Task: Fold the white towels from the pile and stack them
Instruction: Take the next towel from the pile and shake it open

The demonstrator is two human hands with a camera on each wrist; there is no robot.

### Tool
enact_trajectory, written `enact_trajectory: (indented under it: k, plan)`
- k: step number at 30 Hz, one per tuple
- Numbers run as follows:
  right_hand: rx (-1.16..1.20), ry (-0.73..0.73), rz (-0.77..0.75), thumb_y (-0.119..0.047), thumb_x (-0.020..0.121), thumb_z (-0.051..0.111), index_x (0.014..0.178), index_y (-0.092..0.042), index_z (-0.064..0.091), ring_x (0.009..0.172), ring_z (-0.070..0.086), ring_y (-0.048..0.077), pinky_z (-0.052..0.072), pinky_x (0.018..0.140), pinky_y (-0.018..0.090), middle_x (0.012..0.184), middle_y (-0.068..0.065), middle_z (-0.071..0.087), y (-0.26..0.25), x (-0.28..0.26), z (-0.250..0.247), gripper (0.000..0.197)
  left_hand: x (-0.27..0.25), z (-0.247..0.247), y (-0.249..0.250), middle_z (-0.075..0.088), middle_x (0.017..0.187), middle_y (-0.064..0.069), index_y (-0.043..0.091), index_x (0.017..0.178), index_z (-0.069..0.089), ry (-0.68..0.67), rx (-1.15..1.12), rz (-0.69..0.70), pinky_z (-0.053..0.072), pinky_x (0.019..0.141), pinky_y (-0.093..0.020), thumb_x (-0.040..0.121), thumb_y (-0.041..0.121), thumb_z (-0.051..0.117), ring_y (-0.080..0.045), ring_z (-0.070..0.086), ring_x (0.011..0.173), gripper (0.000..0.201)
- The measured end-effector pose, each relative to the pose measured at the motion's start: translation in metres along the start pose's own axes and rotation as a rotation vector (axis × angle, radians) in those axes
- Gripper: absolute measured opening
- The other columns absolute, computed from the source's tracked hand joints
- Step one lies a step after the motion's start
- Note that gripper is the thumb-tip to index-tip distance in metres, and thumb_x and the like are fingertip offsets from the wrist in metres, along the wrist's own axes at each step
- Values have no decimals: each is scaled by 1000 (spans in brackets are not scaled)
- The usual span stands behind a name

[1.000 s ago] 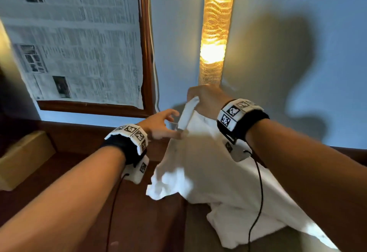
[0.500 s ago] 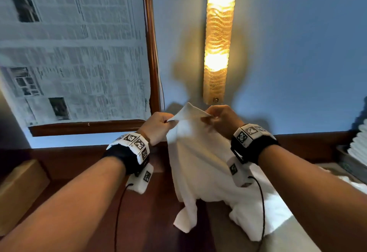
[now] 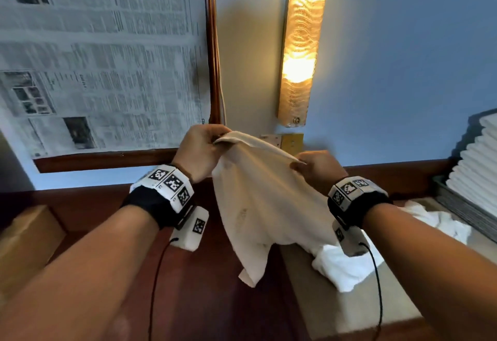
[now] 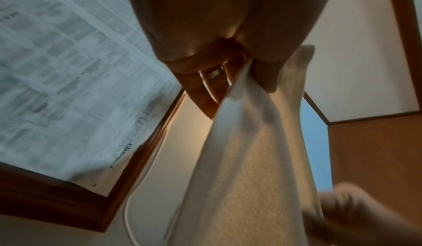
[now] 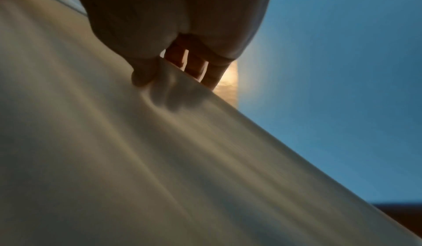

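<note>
Both hands are up at chest height: the left hand (image 3: pixel 200 149) pinches one corner of a white towel (image 3: pixel 265 206), the right hand (image 3: pixel 317 167) pinches along its top edge, and the cloth hangs unfolded. More crumpled towels (image 3: pixel 347 268) wait on the counter (image 3: pixel 349 311) below. A folded stack (image 3: pixel 477 168) stands at right, so I'd say work's underway with plenty left.

left: cardboard box (image 3: pixel 24 243) | right: towel stack (image 3: pixel 476 168) — between: bare wood counter (image 3: pixel 215 300)
</note>
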State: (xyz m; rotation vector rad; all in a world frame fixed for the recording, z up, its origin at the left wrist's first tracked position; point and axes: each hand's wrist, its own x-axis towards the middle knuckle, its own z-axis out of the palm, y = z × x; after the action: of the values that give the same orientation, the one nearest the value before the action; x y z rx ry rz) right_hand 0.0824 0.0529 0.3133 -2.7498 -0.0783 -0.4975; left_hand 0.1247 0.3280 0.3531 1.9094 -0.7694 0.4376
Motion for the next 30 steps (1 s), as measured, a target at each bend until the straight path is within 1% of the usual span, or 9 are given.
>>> enact_trajectory:
  k: [5,7,10,13,16,20,24,27,30]
  plan:
    - [33,80,286,-16,95,60,89,-8,73,87,63,39,36,67,30,91,20,71,52,-14,1,15,-6,-24,-5,66,66,25,28,90,72,-12,-55,-65,43,66,-16,98,7,59,9,58,64,26]
    - [91,131,223,-13,94,56,81,-10,67,82,60,36,37,65,32,82,18,67,42,-3,-5,17,-6,-12,-2,67,66,23,23,90,72,-58,-85,-72,44,68,-16,100,12,57,7,59,65,21]
    - [202,261,2,-13,93,58,90,-10,71,86,64,33,50,77,40,89,14,71,6,14,-22,14,7,24,7,73,87,14,22,98,74,-90,-241,-120,48,76,-19,99,17,59,1,66,82,16]
    - [260,367,-201,-18,92,66,87,-9,75,69,57,20,46,71,29,75,3,68,-23,18,-46,14,21,71,28,70,83,17,19,103,72,-125,-288,-144,44,71,-10,101,23,55,9,60,74,18]
    - [292,370,-157,-30,91,68,74,-8,68,63,50,24,43,65,31,64,-1,57,-14,17,-62,28,31,111,48,65,81,3,21,88,67,-148,-345,-139,46,72,-21,104,22,51,-6,57,76,23]
    - [310,382,-103,-36,92,67,71,-7,63,61,46,22,41,61,34,61,0,54,17,1,-64,36,43,134,57,68,74,15,28,89,66,-188,-311,-92,48,71,-17,105,20,48,4,61,72,26]
    - [234,217,-142,-22,91,70,71,-16,58,51,38,12,31,55,24,56,-13,44,67,-25,-38,24,59,136,54,67,77,8,24,83,64,-57,-270,-130,49,71,-25,105,26,50,0,62,68,26]
    - [201,131,76,-20,94,66,75,-11,67,63,52,24,37,63,30,64,0,57,143,-39,-10,21,64,129,54,63,70,9,20,77,59,-18,-295,-179,46,63,-19,106,25,47,1,59,61,31]
    - [242,58,333,-21,96,60,80,-22,69,83,64,31,47,73,34,80,4,69,192,-47,-3,18,54,137,54,61,64,9,15,75,56,-61,-343,-252,44,58,-17,106,21,46,-1,57,58,33]
